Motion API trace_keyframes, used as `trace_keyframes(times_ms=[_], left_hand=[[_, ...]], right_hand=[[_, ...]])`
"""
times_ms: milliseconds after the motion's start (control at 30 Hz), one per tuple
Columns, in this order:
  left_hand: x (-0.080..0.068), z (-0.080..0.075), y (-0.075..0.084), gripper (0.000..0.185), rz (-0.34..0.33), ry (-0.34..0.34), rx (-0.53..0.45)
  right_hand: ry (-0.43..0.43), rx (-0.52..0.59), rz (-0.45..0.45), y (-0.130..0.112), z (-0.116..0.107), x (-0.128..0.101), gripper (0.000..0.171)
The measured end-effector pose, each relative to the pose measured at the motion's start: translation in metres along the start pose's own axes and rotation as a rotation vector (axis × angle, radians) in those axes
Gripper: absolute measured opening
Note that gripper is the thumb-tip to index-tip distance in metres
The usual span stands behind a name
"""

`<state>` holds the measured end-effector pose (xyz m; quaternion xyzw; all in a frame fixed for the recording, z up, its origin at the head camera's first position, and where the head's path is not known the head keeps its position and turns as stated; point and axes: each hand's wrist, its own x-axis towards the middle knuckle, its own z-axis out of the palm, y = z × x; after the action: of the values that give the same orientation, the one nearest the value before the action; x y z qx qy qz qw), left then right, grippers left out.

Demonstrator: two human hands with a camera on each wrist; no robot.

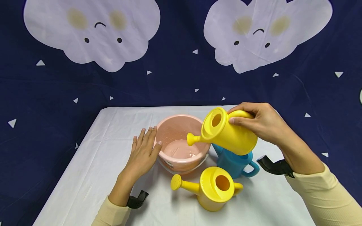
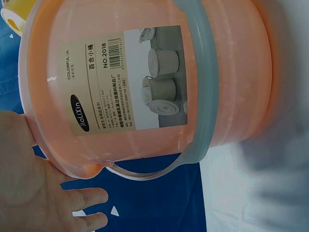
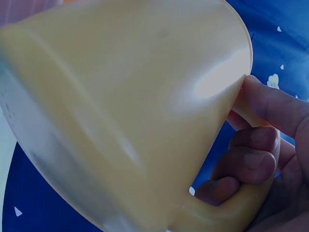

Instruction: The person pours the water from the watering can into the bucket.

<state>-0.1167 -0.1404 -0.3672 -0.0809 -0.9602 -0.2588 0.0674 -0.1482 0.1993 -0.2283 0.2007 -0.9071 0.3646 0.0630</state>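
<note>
While right hand (image 1: 261, 124) fingers curl round the handle, tilted yellow watering can (image 1: 226, 133) points spout left over pink bucket (image 1: 181, 142); left hand (image 1: 144, 152) fingers straight, together, touching bucket's left side.

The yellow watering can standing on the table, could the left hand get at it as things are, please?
Probably yes: the left hand rests open against the pink bucket, holding nothing, and bare tablecloth lies between it and the standing watering can.

I see a white-covered table (image 1: 93, 175). On it stand a pink bucket (image 1: 181, 125) near the middle, a blue watering can (image 1: 234, 163) just to its right, and a yellow watering can (image 1: 212, 191) at the near side.
</note>
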Motion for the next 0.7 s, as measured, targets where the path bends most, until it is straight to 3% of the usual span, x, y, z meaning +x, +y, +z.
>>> trace_keyframes(times_ms=[700], left_hand=[[-0.0002, -0.0001, 0.0004, 0.061, -0.003, 0.0, -0.002]], right_hand=[[-0.001, -0.008, 0.027, 0.0009, -0.0001, -0.0006, 0.018]])
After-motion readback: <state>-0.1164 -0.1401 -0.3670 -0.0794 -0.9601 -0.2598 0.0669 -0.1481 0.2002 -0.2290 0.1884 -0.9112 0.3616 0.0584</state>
